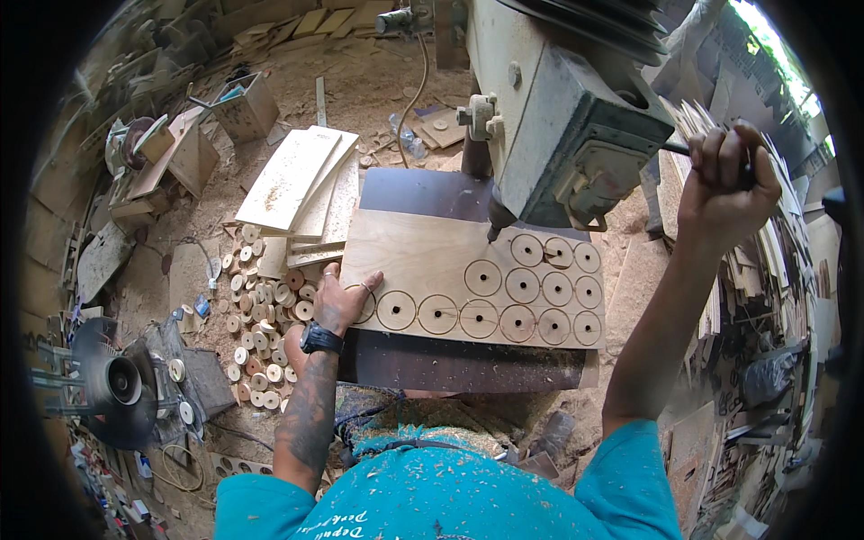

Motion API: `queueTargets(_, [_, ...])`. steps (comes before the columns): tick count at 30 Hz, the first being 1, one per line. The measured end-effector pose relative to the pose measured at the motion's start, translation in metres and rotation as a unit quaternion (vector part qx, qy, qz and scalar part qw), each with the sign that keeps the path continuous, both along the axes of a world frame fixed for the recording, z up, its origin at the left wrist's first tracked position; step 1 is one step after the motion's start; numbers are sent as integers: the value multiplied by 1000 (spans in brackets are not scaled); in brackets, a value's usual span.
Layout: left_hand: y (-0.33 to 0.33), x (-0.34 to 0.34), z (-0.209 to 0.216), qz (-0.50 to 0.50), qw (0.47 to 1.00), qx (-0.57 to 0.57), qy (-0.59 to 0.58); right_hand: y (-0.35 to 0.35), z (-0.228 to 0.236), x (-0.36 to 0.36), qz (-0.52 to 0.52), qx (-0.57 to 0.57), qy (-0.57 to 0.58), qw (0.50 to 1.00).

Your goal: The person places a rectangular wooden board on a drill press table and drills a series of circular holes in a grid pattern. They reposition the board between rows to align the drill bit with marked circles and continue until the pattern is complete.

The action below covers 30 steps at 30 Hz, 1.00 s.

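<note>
A pale plywood board (405, 256) lies on a dark work surface (432, 191) below a drill press (585, 135). Ring-shaped cuts, each with a dark centre hole, cover its near and right parts. My left hand (338, 299), with a dark watch on the wrist, grips the board's near left edge, thumb on top. Raised at the right, my right hand (731, 175) has its fingers wrapped round the press's feed lever (677, 147). The drill chuck (500, 212) points down at the bare wood left of the far row of rings; whether its tip touches is unclear.
Left of the board lies a heap of small wooden discs (261, 342), with stacked pale planks (292, 184) behind it. A fan (117, 378) stands at the far left. Wood offcuts (774, 270) pile up along the right. Sawdust covers the floor (360, 81).
</note>
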<state>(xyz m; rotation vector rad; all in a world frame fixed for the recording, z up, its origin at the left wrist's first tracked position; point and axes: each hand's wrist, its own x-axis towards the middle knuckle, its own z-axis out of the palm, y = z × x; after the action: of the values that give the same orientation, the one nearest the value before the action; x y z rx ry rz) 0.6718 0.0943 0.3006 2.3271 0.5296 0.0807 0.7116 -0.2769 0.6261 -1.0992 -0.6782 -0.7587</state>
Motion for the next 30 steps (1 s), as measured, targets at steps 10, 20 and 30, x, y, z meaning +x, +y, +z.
queueTargets(10, [10,5,-14,-50,993,-110,19,-4,-33,-20,4,-26,-49,998])
queueTargets(20, [9,5,-20,-61,990,-123,2,-9,-60,-34,17,-25,-61,998])
queueTargets(30, [13,8,-22,-52,994,-99,19,-13,-83,-44,32,-36,-44,998])
